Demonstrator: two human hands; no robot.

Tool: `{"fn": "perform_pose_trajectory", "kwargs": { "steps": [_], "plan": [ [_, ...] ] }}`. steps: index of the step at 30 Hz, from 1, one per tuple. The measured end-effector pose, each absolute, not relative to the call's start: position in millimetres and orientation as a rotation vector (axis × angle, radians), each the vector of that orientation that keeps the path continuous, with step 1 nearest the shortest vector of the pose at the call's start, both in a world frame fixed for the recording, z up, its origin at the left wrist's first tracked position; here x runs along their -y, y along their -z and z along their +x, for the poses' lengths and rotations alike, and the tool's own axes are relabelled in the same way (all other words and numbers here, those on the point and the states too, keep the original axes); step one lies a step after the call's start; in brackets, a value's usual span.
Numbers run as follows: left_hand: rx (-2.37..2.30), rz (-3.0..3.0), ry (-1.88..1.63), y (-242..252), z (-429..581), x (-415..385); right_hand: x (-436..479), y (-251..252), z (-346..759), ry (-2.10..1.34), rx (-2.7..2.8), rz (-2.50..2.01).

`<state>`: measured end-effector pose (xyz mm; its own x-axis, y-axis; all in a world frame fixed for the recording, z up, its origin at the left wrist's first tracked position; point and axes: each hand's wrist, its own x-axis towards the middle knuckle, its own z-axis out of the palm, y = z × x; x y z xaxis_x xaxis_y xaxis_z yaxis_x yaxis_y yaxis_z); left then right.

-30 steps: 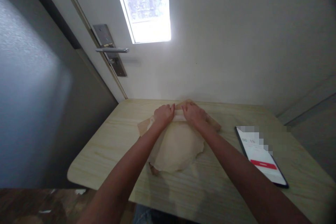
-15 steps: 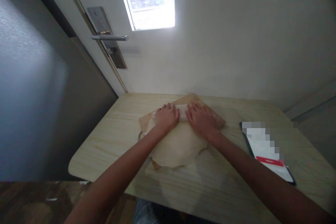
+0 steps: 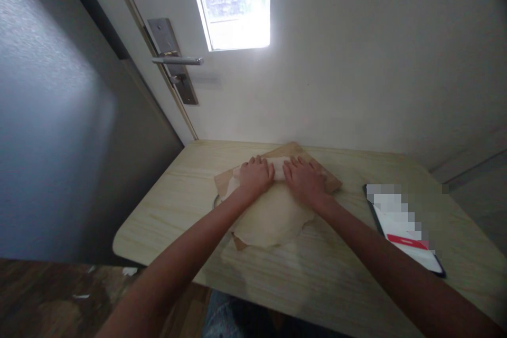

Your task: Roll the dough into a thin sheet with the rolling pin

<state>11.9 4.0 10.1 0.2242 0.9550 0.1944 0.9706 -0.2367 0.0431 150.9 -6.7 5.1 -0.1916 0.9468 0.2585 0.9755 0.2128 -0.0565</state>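
Note:
A thin pale sheet [image 3: 269, 222], which could be dough or paper, lies with uneven edges over a brown board [image 3: 295, 149] turned cornerwise on the table. Its far side forms a pale roll [image 3: 279, 168]; whether anything is inside the roll cannot be seen. My left hand [image 3: 256, 175] covers the roll's left part, fingers bent over it. On the right part rests my right hand [image 3: 306, 180] in much the same pose, thumb facing the other hand. A short stretch of the roll shows between them. Part of a thin curved rim [image 3: 216, 202] peeks out left of the sheet.
A phone [image 3: 404, 232] with a lit, partly blurred screen lies to the right on the light wooden table [image 3: 170, 195]. Behind stands a pale door with a metal handle [image 3: 178, 60] and a bright window pane [image 3: 240, 5]. Brown floor [image 3: 59, 301] shows at lower left.
My view has shifted slightly, so the door handle and the table's left edge sit a little further right. Both hands stay over the roll with nearly the same grip.

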Motion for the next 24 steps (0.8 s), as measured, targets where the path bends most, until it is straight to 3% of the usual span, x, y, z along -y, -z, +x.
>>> {"fn": "perform_pose_trajectory", "kwargs": {
  "steps": [6,16,24],
  "plan": [
    [1.685,-2.437,0.348,-3.1,2.9,20.3,31.3,5.6,159.0,0.270,2.335,-1.587],
    [2.207,-2.230,0.231,-14.6,23.1,-46.1,-37.0,-15.0,143.2,0.079,2.147,-1.993],
    [1.746,-2.420,0.355,-3.4,6.7,9.0,17.3,1.2,152.0,0.218,2.305,-1.719]
  ]
}}
